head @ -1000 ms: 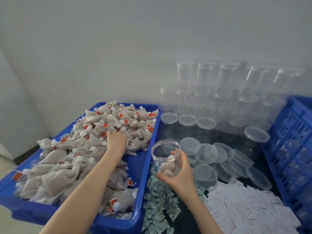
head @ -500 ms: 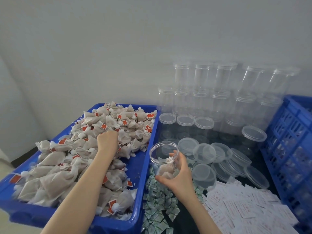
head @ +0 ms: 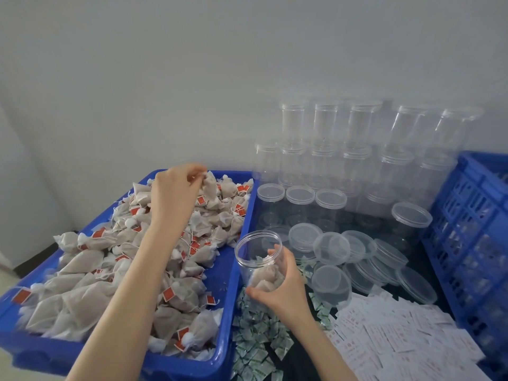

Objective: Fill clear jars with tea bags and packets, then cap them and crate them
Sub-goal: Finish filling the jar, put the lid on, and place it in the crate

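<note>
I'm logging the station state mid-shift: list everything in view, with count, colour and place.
Tea bags: a large heap, beige with red tags, in the tub.
Tub: one, blue, left.
Open jar: one, clear, a few bags inside, centre.
Stacked jars: many, clear, against the wall.
Loose lids: several, clear, right of the open jar.
Green packets: a pile, below the open jar.
White packets: a pile, lower right.
Crate: one, blue, right edge.
Left hand: pinches a tea bag above the heap.
Right hand: holds the open jar.
</note>
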